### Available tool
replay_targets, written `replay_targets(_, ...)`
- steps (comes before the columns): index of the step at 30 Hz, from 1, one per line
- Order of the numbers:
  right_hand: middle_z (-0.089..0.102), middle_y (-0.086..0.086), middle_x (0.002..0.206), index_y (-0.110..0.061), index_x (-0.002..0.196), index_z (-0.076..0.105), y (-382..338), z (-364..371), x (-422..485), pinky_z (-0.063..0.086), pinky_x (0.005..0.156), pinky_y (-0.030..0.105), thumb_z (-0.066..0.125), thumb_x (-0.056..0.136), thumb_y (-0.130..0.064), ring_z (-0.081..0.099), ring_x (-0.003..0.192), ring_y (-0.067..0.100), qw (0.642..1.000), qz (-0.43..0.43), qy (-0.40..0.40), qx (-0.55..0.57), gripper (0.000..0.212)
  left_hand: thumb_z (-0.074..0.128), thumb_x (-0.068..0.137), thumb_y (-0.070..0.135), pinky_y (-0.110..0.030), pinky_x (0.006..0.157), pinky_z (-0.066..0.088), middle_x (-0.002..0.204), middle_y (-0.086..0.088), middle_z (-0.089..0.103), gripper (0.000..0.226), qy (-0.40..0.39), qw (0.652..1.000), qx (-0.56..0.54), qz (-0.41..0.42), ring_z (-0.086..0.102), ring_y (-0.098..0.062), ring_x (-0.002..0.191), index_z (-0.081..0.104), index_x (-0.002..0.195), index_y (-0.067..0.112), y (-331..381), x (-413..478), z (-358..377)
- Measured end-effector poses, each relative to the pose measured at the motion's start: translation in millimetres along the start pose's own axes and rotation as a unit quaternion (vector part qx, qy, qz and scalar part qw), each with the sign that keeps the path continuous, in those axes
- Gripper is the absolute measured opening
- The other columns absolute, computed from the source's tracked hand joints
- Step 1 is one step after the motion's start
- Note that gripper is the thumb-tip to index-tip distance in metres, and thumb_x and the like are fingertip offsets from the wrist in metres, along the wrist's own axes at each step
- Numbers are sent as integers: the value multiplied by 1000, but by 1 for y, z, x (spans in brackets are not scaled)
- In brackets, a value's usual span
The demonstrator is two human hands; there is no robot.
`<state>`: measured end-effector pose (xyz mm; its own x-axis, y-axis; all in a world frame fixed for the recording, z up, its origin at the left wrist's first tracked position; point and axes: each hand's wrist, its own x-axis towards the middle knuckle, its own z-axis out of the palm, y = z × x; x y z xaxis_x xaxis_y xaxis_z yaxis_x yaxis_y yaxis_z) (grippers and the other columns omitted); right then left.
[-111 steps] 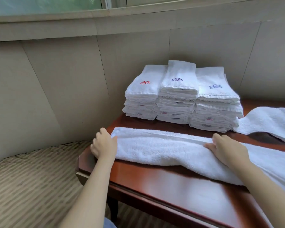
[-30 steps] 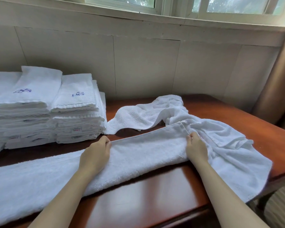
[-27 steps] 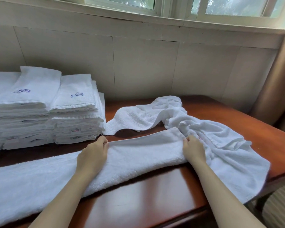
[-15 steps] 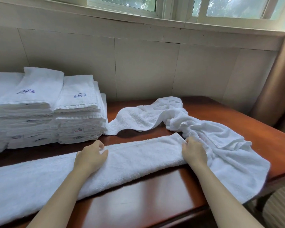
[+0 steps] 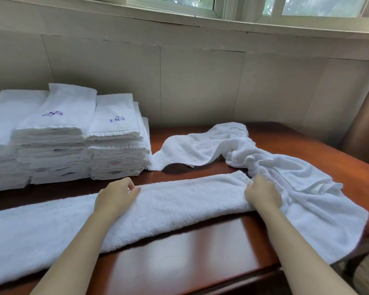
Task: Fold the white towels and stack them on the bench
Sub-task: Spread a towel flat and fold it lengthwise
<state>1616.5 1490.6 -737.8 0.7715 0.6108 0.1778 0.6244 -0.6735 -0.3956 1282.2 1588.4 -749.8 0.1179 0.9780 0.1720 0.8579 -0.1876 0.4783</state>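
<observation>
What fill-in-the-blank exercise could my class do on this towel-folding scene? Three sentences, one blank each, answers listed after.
1. The long folded towel lies on a reddish-brown wooden ____.
2. The left hand rests on the long towel, while the ____ hand grips its end.
3. The stacks of folded towels stand against the wall, to the ____ of the crumpled towel.

Missing words: bench; right; left

Bare bench (image 5: 179,256) in front; folded stacks (image 5: 77,145) block the back left.
</observation>
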Motion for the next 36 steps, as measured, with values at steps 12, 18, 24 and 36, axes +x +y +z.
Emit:
replay_targets(12, 43, 14, 129, -16, 121, 47, -40, 6, -30, 27, 106, 52, 48, 84, -11, 38, 121, 36, 986, -89, -9, -138, 37, 69, 85, 27, -25, 63, 35, 73, 3, 54, 13, -192, 974, -116, -24, 48, -13, 68, 63, 81, 16, -66, -10, -72)
replay_targets(18, 43, -1, 138, -24, 130, 48, -118, 43, -90, 24, 108, 43, 39, 96, -24, 32, 132, 22, 891, -445, -64, -68, 35, 57, 79, 7, -28, 68, 33, 69, 4, 57, 12, -161, 981, -16, -112, 49, -16, 72, 58, 74, 18, -115, -32, -112)
replay_targets(24, 52, -2, 131, -24, 138, 36, -159, 63, -125, 23, 109, 43, 37, 94, -12, 45, 123, 23, 860, -491, -138, -6, 46, 43, 95, 23, -31, 85, 26, 90, 11, 60, 15, 4, 982, 135, -132, 47, -16, 96, 54, 87, 30, -144, -46, -113)
replay_targets(36, 53, -2, 123, -23, 129, 46, -188, 56, -123, 29, 103, 40, 41, 90, -11, 52, 113, 21, 850, -501, -151, -57, 41, 35, 97, 10, -30, 75, 25, 74, 11, 50, 17, 96, 971, 216, -35, 46, -14, 71, 41, 89, 24, -164, -43, -97)
